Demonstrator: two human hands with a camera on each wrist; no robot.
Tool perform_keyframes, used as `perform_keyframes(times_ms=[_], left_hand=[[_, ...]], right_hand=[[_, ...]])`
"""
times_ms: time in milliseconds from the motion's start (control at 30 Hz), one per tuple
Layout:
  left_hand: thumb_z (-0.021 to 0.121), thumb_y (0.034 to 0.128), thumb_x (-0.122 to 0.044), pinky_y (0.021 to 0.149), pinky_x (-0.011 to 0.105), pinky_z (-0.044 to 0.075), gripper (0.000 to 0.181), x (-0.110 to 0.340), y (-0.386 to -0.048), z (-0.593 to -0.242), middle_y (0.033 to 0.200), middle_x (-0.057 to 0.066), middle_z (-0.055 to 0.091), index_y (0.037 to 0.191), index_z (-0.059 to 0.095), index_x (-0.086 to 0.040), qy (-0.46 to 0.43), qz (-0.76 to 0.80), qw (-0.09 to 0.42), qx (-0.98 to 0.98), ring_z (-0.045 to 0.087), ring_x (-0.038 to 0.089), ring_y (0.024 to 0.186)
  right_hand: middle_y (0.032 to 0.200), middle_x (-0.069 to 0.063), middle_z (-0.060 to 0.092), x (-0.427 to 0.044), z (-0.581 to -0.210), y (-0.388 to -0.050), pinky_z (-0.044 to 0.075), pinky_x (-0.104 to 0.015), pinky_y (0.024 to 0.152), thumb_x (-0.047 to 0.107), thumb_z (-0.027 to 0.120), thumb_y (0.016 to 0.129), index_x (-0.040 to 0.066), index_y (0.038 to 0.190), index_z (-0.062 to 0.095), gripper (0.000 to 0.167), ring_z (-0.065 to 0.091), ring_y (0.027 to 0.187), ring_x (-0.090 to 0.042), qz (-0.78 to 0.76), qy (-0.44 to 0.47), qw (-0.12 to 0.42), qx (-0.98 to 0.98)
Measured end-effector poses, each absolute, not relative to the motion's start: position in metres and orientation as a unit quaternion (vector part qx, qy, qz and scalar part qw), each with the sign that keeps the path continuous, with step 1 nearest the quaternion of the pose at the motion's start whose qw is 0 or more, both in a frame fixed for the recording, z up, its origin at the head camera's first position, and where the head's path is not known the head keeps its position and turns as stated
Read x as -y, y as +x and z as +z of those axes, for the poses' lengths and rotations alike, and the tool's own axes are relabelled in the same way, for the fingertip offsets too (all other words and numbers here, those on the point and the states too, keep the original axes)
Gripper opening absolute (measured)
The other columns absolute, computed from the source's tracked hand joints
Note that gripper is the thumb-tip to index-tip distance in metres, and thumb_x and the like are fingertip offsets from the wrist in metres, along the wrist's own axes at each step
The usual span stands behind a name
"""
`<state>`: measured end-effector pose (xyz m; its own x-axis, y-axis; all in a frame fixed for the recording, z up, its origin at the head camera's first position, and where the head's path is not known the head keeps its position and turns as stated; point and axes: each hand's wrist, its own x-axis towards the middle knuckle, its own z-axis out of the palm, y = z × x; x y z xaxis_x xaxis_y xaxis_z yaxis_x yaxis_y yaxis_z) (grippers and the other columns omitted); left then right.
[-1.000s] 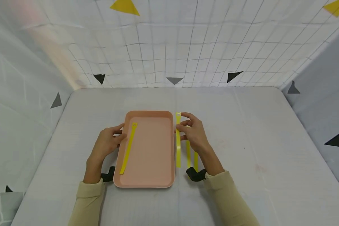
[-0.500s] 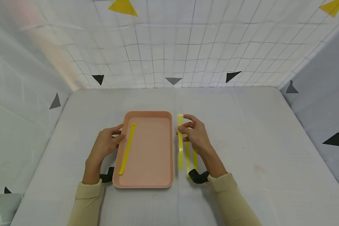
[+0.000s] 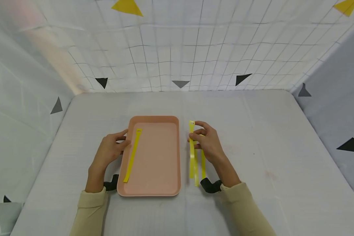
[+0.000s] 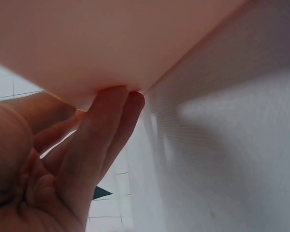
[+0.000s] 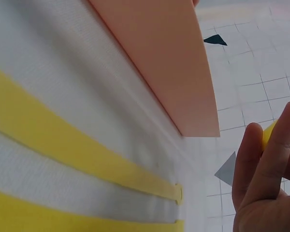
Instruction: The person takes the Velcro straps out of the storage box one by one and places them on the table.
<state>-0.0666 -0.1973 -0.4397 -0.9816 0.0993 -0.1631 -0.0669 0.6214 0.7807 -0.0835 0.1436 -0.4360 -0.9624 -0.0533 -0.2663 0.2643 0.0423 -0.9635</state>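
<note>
At the left, the left hand [image 3: 110,150] holds the edge of the pink tray [image 3: 157,157], its thumb at the rim and, in the left wrist view, two fingers lying side by side against the outer wall. Inside the tray one yellow strip [image 3: 132,157] lies at a slant along the left side, slotted end farthest from the person; that one looks done, while the middle and right of the tray floor are bare. Just beyond the tray's right edge, the held strip [image 3: 192,154] is apart from it, pinched near its top by the clamped fingers of the right hand [image 3: 208,144]; whether its lower end touches the counter [image 3: 268,131] cannot be told. Rightward again, the nearer loose strip [image 3: 196,172] and the outer loose strip [image 3: 203,164] lie on the counter, partly under that hand and ungripped. So the work seems at an early stage: one strip in the tray, one in hand, two not dealt with.
</note>
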Motion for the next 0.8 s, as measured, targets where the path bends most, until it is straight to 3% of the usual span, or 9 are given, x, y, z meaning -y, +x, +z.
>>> perform_keyframes(times_ms=[400, 800], left_hand=[[0.064, 0.098, -0.011, 0.071, 0.035, 0.06, 0.056, 0.197, -0.066, -0.438, 0.126, 0.029, 0.06, 0.148, 0.042, -0.001, 0.016, 0.441, 0.091, -0.893, 0.071, 0.032, 0.094], [0.064, 0.098, -0.011, 0.071, 0.034, 0.06, 0.056, 0.197, -0.066, -0.44, 0.126, 0.028, 0.06, 0.149, 0.042, -0.002, 0.012, 0.44, 0.091, -0.893, 0.07, 0.033, 0.096]], right_hand=[[0.098, -0.014, 0.058, -0.16, -0.441, -0.081, 0.058, -0.028, 0.057, 0.002, 0.067, 0.092, 0.011, 0.143, 0.049, 0.055, 0.065, 0.075, -0.019, -0.676, 0.083, 0.111, -0.723], [0.099, -0.015, 0.057, -0.176, -0.45, -0.077, 0.057, -0.027, 0.059, 0.004, 0.068, 0.092, 0.008, 0.145, 0.046, 0.057, 0.06, 0.074, -0.017, -0.661, 0.088, 0.12, -0.736]])
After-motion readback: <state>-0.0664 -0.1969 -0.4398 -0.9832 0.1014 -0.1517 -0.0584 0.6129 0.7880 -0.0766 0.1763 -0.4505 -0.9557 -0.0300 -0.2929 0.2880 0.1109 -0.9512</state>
